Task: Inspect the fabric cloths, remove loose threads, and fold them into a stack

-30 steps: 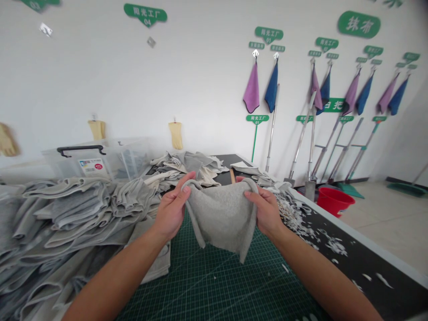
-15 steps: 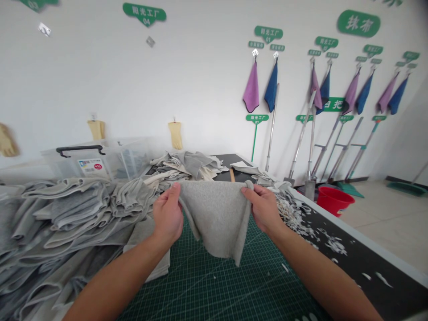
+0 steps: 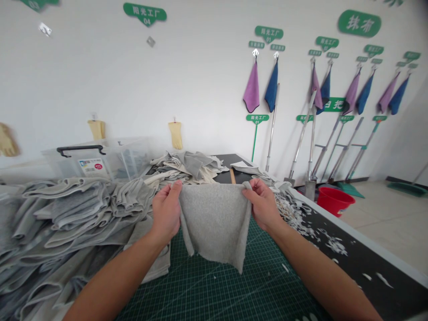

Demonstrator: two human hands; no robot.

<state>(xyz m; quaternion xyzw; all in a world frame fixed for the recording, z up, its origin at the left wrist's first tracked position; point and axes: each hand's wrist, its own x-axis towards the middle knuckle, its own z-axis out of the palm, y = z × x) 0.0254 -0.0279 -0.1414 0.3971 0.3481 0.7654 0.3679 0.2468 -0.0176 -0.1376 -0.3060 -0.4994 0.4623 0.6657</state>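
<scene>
A grey piece of fabric (image 3: pixel 214 223) hangs stretched between my two hands, its top edge nearly level and its sides curling inward. My left hand (image 3: pixel 167 207) pinches the upper left corner between thumb and fingers. At the upper right corner, my right hand (image 3: pixel 264 203) is closed on the cloth, which bunches a little there. Beneath the hanging fabric lies a green cutting mat (image 3: pixel 207 290) with a grid. Folded grey cloths (image 3: pixel 76 209) are piled high beside my left arm.
Behind are heaped fabric scraps (image 3: pixel 194 165) and a clear plastic box (image 3: pixel 96 156) with a black handle. Small offcuts (image 3: pixel 301 218) litter the black tabletop on the right. A red bucket (image 3: pixel 334 200) stands on the floor past the table edge, near leaning long-handled tools (image 3: pixel 302 133).
The fabric's lower edge has swung and spread a little wider, its left side now hanging straighter. Both hands keep their hold in nearly the same place.
</scene>
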